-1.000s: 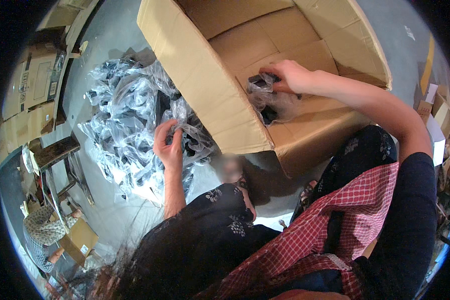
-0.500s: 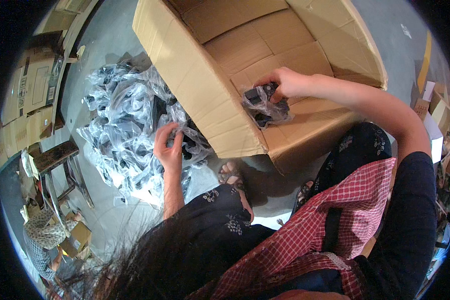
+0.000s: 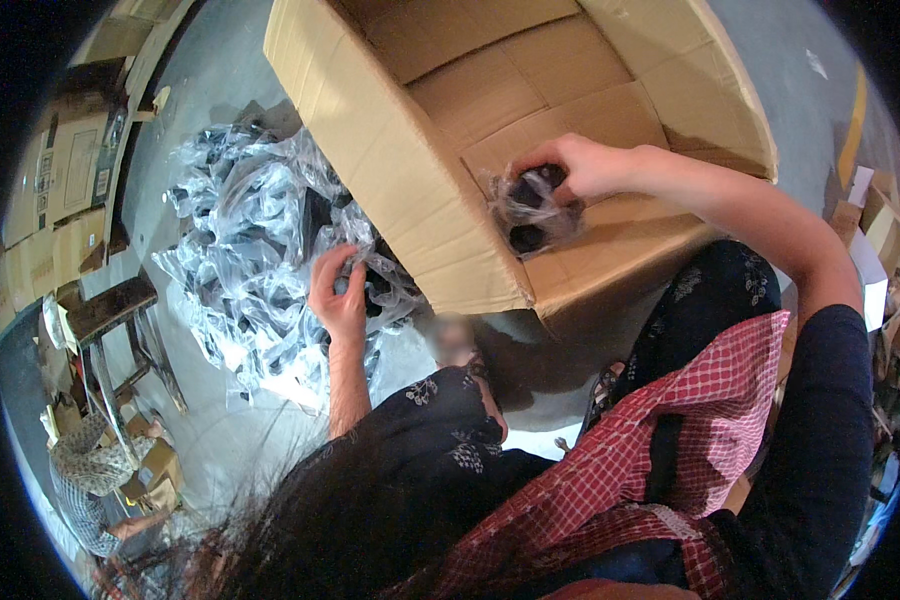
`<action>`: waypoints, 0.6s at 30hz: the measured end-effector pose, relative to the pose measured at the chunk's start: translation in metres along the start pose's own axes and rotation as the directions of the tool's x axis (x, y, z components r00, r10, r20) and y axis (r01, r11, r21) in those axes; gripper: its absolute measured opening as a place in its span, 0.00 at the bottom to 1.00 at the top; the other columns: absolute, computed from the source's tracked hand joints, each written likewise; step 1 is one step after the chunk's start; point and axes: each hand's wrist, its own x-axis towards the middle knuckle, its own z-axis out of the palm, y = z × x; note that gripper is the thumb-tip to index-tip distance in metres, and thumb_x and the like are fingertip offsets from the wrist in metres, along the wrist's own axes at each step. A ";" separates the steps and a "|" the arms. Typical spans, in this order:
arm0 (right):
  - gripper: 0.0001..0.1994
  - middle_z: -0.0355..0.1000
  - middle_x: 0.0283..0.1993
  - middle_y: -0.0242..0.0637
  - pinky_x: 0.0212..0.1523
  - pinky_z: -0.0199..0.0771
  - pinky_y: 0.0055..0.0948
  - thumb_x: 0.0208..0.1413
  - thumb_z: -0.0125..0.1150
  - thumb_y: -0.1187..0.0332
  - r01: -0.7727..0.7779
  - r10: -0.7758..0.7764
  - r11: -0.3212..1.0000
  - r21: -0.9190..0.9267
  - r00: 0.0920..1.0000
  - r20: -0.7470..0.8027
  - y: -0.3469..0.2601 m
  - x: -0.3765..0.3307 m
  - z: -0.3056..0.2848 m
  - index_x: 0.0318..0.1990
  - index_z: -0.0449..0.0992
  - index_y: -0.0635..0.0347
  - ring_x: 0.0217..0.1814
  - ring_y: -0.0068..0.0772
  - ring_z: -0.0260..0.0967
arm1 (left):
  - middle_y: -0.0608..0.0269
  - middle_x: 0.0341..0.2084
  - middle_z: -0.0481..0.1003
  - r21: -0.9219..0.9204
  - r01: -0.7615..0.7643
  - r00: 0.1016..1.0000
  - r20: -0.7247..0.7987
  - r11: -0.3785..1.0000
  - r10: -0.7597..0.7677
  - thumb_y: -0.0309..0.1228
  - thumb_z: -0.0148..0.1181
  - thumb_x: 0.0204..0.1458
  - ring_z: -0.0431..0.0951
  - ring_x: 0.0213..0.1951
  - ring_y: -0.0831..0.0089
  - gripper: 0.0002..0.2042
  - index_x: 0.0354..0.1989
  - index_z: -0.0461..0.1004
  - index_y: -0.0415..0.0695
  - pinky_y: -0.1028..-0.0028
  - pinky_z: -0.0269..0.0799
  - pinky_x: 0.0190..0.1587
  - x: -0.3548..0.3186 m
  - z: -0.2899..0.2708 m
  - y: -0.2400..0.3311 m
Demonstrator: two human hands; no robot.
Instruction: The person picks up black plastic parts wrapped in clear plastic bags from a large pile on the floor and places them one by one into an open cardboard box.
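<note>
Stacked cartons (image 3: 70,165) and grey floor (image 3: 210,80) suggest a workshop.

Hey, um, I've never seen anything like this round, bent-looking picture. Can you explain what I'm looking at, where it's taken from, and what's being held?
There's no machine here: these are a person's own bare hands. The camera is worn on the head and looks down; its wide fisheye lens bends straight edges. Picture left is the person's left.

On the floor lies a pile of plastic-wrapped dark items. Beside it is a large, open cardboard box. The right hand holds a bagged dark item inside the box. The left hand is at the pile's edge, fingers curved by the plastic; whether it grips any, I can't tell.
</note>
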 end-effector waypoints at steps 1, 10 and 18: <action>0.33 0.74 0.55 0.43 0.56 0.71 0.35 0.37 0.64 0.81 0.064 -0.064 0.998 0.012 0.998 -0.012 0.005 0.000 0.000 0.58 0.72 0.58 0.56 0.37 0.71 | 0.56 0.40 0.79 0.020 -0.026 1.000 -0.001 0.999 0.026 0.16 0.62 0.46 0.78 0.44 0.65 0.10 0.39 0.78 0.37 0.71 0.71 0.50 0.002 -0.001 0.001; 0.30 0.62 0.62 0.47 0.64 0.60 0.39 0.29 0.58 0.84 0.332 -0.348 0.923 0.197 0.936 0.052 0.029 0.027 0.020 0.48 0.72 0.56 0.65 0.49 0.60 | 0.55 0.42 0.78 0.035 0.011 1.000 -0.013 0.999 -0.011 0.17 0.62 0.47 0.77 0.46 0.65 0.11 0.40 0.78 0.37 0.71 0.69 0.53 -0.006 -0.012 0.000; 0.43 0.44 0.72 0.57 0.69 0.53 0.51 0.35 0.70 0.75 0.217 -0.184 0.885 -0.411 0.976 0.119 0.012 0.017 0.050 0.64 0.57 0.49 0.73 0.64 0.44 | 0.56 0.41 0.78 0.025 -0.003 1.000 0.012 1.000 0.003 0.17 0.62 0.47 0.77 0.46 0.65 0.10 0.39 0.78 0.37 0.71 0.70 0.52 0.001 0.005 -0.005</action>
